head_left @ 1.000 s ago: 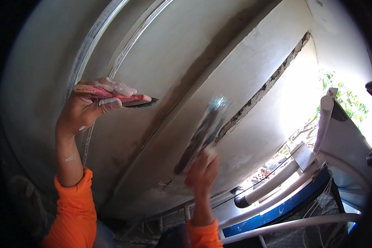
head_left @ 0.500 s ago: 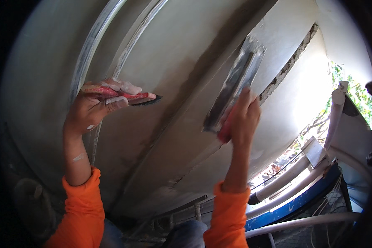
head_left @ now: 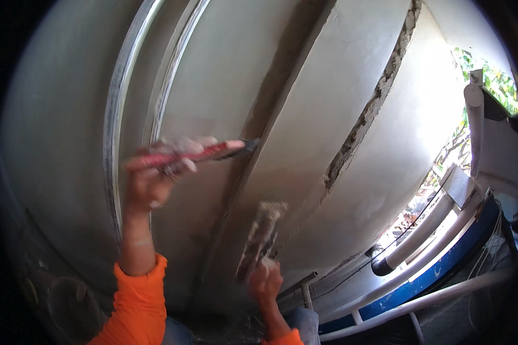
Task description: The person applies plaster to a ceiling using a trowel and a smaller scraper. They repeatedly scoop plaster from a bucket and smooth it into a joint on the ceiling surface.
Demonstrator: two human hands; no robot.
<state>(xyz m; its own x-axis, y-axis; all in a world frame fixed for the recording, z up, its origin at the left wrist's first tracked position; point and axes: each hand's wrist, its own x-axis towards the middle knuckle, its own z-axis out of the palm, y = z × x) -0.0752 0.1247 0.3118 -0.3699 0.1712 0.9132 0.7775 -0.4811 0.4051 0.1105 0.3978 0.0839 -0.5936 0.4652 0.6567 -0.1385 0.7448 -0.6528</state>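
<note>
My left hand (head_left: 149, 183) is closed round a flat paintbrush (head_left: 227, 149) with a worn red handle. Its dark bristles point right, close to a raised edge on the plastered wall (head_left: 224, 75). White smears mark the fingers, which are blurred by motion. Lower down and to the right, my right hand (head_left: 266, 282) grips a plastering trowel (head_left: 260, 234). The long blade points upward, with grey material over its face. Whether the blade touches the wall I cannot tell. A damp, darker patch of plaster surrounds the trowel.
Two pale vertical strips, one a metal strip (head_left: 118, 92), run up the left of the wall. A rough groove (head_left: 369, 115) cuts diagonally down the right part. At the lower right are pale pipes (head_left: 420, 236), a blue curved board (head_left: 437, 273) and netting. A bucket-like container (head_left: 69, 302) sits dimly lower left.
My right hand has lowered the trowel from the upper wall toward the lower middle. My left hand has moved the brush to the right. The view has shifted slightly.
</note>
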